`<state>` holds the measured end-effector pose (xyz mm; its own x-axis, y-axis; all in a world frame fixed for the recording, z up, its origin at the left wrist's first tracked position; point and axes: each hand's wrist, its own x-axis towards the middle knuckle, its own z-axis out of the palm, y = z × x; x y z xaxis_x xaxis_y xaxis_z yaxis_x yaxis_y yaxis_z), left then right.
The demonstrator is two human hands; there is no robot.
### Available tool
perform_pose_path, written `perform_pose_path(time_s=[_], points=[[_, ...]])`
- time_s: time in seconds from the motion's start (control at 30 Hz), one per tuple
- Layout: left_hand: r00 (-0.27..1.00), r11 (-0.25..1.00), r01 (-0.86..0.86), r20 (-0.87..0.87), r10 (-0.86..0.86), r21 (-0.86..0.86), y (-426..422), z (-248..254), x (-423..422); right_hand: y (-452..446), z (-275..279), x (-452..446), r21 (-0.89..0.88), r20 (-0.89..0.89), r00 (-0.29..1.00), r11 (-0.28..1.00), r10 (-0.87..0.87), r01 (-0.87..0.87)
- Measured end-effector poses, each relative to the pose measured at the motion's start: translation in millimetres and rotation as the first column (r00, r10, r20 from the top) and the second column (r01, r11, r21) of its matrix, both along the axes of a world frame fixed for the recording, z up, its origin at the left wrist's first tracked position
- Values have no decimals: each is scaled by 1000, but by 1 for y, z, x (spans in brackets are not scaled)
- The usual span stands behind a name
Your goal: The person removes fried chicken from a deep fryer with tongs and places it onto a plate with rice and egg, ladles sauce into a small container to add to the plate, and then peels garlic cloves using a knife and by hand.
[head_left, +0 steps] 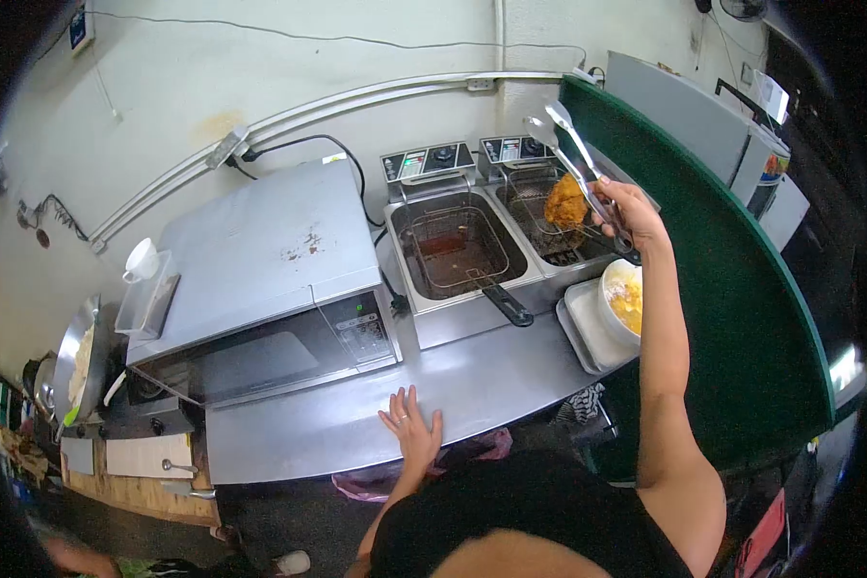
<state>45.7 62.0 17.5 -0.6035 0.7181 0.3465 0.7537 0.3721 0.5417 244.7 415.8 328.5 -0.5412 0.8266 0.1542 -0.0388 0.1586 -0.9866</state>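
Observation:
My right hand [631, 214] grips a pair of metal tongs [580, 159] over the right side of the double fryer. The tongs' tips point up and away, apart, with nothing between them. A golden-brown fried piece [566, 202], perhaps chicken, shows just beside the tongs, over the right fryer basket [525, 193]; what supports it is unclear. In the left well sits another wire basket [458, 241] in dark oil, its black handle [507, 305] toward me. Flat on the steel counter [496, 371] rests my left hand [412, 429], fingers spread and holding nothing.
A microwave [270, 279] stands left of the fryer, with a plastic container [147, 297] and white cup [142, 260] on top. At right, a white bowl [622, 299] of yellow-and-white food overlaps a tray [586, 328]. A green partition [713, 270] borders the right side. Someone's foot [292, 563] shows below.

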Motion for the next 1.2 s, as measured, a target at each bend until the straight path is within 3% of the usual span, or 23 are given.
perform_pose_path(time_s=[0.03,0.13,0.2,0.27,0.3,0.33,0.37,0.4,0.43,0.47,0.53,0.6,0.7,0.8,0.83,0.93,1.03,1.13,1.2], points=[[1000,1000,1,2,-1,3,0,0,0,-8,4,-2,-3,4,999,999,51,-51],[1000,1000,-12,-4,12,-6,0,0,1,-21,1,-15,303,122,977,944,-175,132],[1000,1000,-19,2,19,-1,0,0,1,-29,-17,-29,419,74,958,881,-275,221],[1000,1000,-28,12,28,1,-1,0,1,-25,-66,-52,774,-7,908,573,-418,270],[999,1000,-30,19,30,1,-2,1,1,-35,-75,-57,786,141,911,603,-389,136],[999,1000,-23,26,23,4,0,2,2,-38,-86,-60,672,443,797,740,-411,8],[999,999,-29,32,28,16,0,0,3,-38,-101,-60,672,559,714,734,-422,-92],[999,999,-14,34,13,36,0,-4,2,-41,-110,-60,667,534,744,741,-402,-79],[1000,997,6,21,-8,79,0,-12,-2,-55,-104,-59,592,495,767,804,-409,46],[999,991,33,15,-36,128,3,-21,-4,-52,-108,-58,615,405,800,779,-443,121],[1000,999,-12,8,11,52,2,-12,2,-50,-113,-57,644,224,853,729,-471,234],[1000,999,7,-9,-7,46,1,-4,4,-43,-111,-53,684,407,807,728,-429,42],[1000,999,1,-13,-1,51,-4,-6,2,-49,-108,-43,738,489,751,669,-443,-87],[994,974,15,100,-38,224,-8,-19,-5,-51,-117,-33,752,346,830,658,-437,33],[986,954,18,152,-66,299,-8,-14,-6,-55,-110,-25,724,402,805,690,-436,12],[980,923,-100,-122,156,371,-28,22,-6,-57,-102,-1,688,461,783,726,-417,-18],[727,929,-367,-606,322,53,-74,-20,-54,-43,-106,24,662,343,834,741,-432,111],[738,798,-554,-303,602,237,-101,-2,-67,-32,-97,58,603,218,886,770,-409,208],[669,750,-634,-353,654,190,-128,-20,-102,-19,-90,82,472,178,908,843,-378,259]])
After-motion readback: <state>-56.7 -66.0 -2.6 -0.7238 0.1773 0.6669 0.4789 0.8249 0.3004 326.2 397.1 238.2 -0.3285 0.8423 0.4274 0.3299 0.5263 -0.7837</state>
